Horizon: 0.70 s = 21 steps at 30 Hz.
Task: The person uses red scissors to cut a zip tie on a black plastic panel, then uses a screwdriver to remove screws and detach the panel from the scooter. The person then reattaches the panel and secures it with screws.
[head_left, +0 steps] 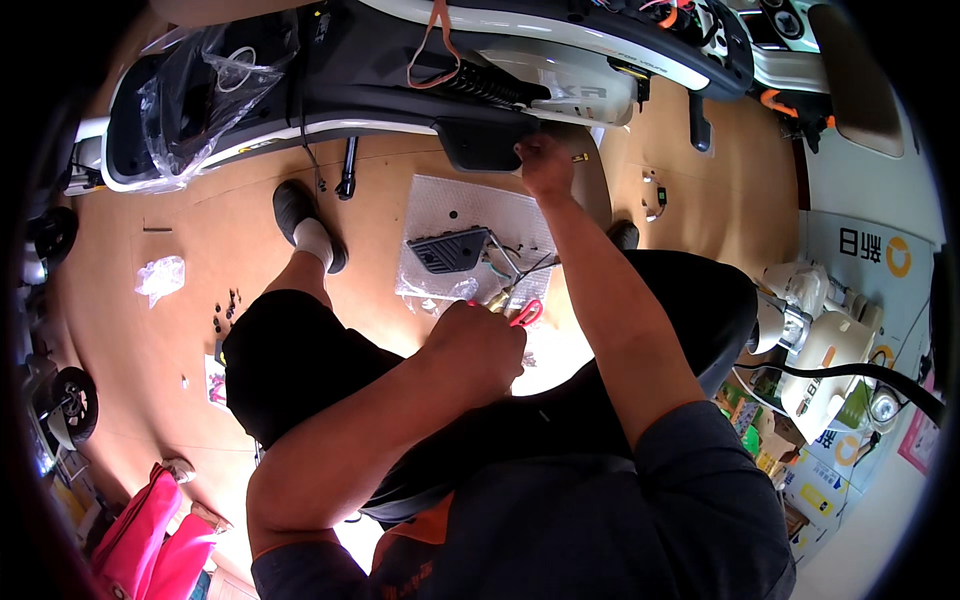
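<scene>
Beside scooter [592,92] | black panel [482,148], long axis left-right | right hand [547,165] curled at end | left hand [478,345] fisted | both grips unclear

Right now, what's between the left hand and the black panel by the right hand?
Head view: a bubble-wrap sheet with a black ribbed part on it lies between the left hand and that black panel.

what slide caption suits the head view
Right hand at a scooter's black panel, left hand curled near a red-handled tool.

blown-out glare on floor [560,362], deep shadows, curved edges, black rim
</scene>
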Available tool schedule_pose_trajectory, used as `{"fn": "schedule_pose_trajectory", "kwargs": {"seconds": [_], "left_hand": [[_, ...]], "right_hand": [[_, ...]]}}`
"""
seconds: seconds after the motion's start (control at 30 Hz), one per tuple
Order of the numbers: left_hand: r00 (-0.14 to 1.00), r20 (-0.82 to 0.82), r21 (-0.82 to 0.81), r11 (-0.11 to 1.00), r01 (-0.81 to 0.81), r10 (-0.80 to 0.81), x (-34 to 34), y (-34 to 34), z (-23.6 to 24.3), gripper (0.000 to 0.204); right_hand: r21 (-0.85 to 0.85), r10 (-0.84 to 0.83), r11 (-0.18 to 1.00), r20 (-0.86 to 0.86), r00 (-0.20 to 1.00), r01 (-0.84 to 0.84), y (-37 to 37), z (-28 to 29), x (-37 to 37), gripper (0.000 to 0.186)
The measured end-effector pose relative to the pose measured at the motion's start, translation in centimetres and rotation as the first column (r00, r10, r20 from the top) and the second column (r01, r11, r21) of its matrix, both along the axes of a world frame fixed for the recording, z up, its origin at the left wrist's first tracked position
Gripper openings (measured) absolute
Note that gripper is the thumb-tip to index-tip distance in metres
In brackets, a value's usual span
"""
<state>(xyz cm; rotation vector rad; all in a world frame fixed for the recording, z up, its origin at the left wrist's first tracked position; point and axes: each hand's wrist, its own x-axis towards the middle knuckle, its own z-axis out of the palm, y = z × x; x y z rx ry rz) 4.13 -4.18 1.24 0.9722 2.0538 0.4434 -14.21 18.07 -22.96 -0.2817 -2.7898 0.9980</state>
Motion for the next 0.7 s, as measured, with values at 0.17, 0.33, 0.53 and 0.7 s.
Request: {"fn": "schedule_pose_trajectory", "kwargs": {"seconds": [0.17,0.33,0.53,0.7], "left_hand": [[1.000,0.020,0.002,1.000,-0.013,0.013,0.3,0.2,-0.2,0.032],[1.000,-0.008,0.038,0.999,0.018,-0.018,-0.1,0.5,0.1,0.031],[0.999,-0.035,0.056,0.998,-0.017,0.019,0.6,-0.3,0.1,0.029],[0.997,-0.051,0.120,0.992,-0.049,0.056,0.8,-0.1,-0.1,0.029]], "right_hand": [[-0.012,-0.006,1.000,0.065,0.998,0.007,-0.2,-0.2,-0.4,0.015],[-0.489,-0.090,0.828,0.366,0.926,0.273,1.6,-1.6,-2.1,0.014],[-0.516,-0.145,0.737,0.511,0.847,0.438,-0.8,0.5,-1.4,0.025],[-0.481,-0.069,0.747,0.632,0.772,0.460,-1.2,2.6,-1.8,0.033]]}}
